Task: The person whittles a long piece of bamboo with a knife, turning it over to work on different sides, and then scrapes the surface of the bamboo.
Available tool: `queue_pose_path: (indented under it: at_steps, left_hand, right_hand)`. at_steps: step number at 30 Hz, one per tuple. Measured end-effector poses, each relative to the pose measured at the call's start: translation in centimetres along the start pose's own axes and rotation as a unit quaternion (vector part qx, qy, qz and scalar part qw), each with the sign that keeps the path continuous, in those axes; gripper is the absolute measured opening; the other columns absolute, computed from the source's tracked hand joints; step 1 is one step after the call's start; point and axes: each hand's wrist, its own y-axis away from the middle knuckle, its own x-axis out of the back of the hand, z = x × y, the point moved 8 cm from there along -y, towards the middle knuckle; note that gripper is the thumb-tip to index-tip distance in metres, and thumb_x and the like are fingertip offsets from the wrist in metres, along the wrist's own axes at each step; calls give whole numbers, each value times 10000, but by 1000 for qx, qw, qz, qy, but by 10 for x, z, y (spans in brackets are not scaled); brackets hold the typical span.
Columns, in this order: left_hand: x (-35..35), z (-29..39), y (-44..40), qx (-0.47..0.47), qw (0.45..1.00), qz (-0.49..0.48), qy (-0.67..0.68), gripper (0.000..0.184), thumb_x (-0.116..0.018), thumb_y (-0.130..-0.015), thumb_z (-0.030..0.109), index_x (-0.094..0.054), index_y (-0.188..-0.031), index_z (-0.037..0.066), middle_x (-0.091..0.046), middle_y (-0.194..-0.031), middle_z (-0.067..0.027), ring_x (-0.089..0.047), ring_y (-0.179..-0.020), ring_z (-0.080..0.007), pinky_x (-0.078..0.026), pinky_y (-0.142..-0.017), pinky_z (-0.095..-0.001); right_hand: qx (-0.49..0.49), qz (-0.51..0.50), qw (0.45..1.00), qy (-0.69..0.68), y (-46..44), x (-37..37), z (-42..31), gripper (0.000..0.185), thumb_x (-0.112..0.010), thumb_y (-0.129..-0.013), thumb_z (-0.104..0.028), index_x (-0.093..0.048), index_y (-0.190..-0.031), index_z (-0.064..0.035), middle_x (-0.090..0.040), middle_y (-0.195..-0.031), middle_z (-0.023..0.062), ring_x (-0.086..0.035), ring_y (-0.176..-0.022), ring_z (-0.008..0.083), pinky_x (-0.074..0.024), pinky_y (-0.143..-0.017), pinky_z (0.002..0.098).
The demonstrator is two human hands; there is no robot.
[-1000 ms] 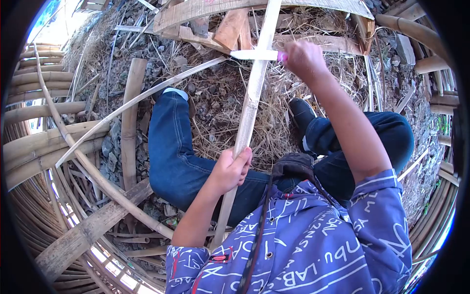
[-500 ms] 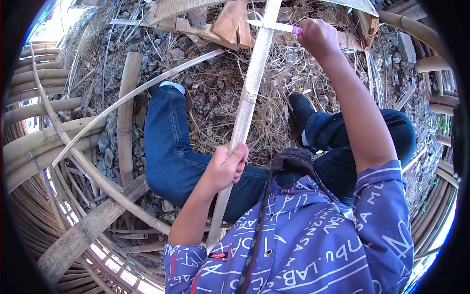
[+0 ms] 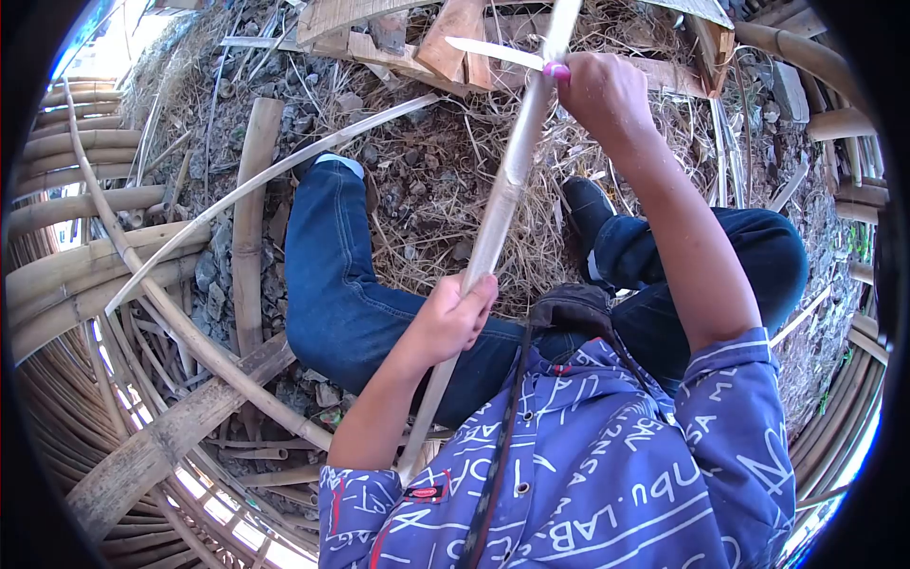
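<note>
A long pale bamboo strip point(image 3: 500, 211) slants from beside my waist up past the top edge of the view. My left hand point(image 3: 453, 318) is wrapped round its lower part, above my bent leg. Near the strip's far end, my right hand point(image 3: 607, 95) is closed round the pink handle of a knife point(image 3: 497, 51). The blade points left, and its base lies against or just by the strip. Most of the handle is hidden in my fist.
A wooden frame point(image 3: 398, 59) with a curved board stands at the top. A thin strip point(image 3: 275, 194) crosses a bamboo pole point(image 3: 251, 218) on the left. Curved bamboo railings point(image 3: 104, 251) surround me. Dry straw and shavings point(image 3: 427, 204) cover the stony ground between my legs.
The knife has moved left, its blade now reaching farther past the strip, and a shaving at the blade is gone. The strip's upper end has shifted right, and my left hand slightly right.
</note>
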Motion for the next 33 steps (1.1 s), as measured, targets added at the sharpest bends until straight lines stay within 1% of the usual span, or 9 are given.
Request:
queue_pose_path:
  at_steps: [6,8,10,19,20,22,24,30,33]
  left_hand:
    - [-1,9,5,-7,999,17,37,316,-417,-980,295,-401,-734,97,-291,-523,61,-237,-392,-25,-200,-349,-197]
    - [3,8,8,-2,999,14,36,308,-423,-979,307,-413,-753,98,-308,-536,61,-257,-405,-24,-221,-357,-196]
    - [5,7,12,0,999,10,39,302,-428,-978,319,-425,-773,98,-325,-548,61,-277,-417,-24,-242,-364,-196]
    - [15,-4,25,-5,999,27,40,335,-416,-981,324,-386,-733,102,-293,-528,62,-242,-397,-20,-193,-347,-193]
    - [19,-5,27,-7,999,21,38,337,-414,-982,325,-385,-731,102,-290,-525,61,-243,-394,-22,-195,-344,-194]
    - [26,-11,37,-9,999,18,37,339,-413,-982,325,-384,-729,102,-287,-521,60,-244,-391,-23,-197,-342,-195]
    - [30,-14,41,-24,997,22,66,338,-410,-983,327,-382,-729,106,-279,-516,61,-236,-382,-25,-194,-335,-199]
    - [22,-1,19,-11,998,6,69,329,-389,-988,326,-374,-732,119,-265,-516,64,-223,-375,-26,-181,-332,-200]
    - [20,2,12,-4,997,4,81,314,-389,-988,321,-377,-745,123,-262,-519,63,-226,-378,-27,-180,-333,-201]
  right_hand:
    - [-47,-21,998,43,-4,-2,39,375,-620,-822,-412,-658,-687,-64,-637,-634,134,-658,-624,310,-526,-567,404]
    - [-13,15,999,26,-10,1,41,224,-589,-814,-262,-633,-705,-72,-623,-651,165,-638,-629,342,-518,-592,440]
    - [-3,22,998,66,-16,-2,45,395,-608,-829,-419,-642,-670,-59,-632,-633,134,-656,-625,308,-527,-562,401]
    - [-54,-23,994,96,-8,0,95,216,-595,-834,-274,-650,-754,-81,-655,-708,144,-668,-699,322,-538,-641,429]
    - [-69,-38,991,108,-11,1,105,205,-567,-850,-273,-658,-830,-90,-663,-762,154,-665,-760,335,-529,-680,444]
    - [-292,-96,948,84,6,8,193,289,-500,-897,-315,-637,-1032,-99,-661,-931,191,-649,-881,342,-501,-754,473]
    - [-245,-96,956,128,12,24,206,328,-472,-917,-329,-663,-957,-66,-669,-877,175,-660,-848,325,-516,-723,440]
    - [-49,-33,997,-42,11,30,44,296,-538,-886,-325,-668,-754,-94,-613,-590,90,-610,-511,226,-513,-523,364]
    - [42,-45,997,-46,22,25,-21,330,-560,-866,-338,-628,-655,-93,-596,-562,90,-604,-501,245,-491,-490,367]
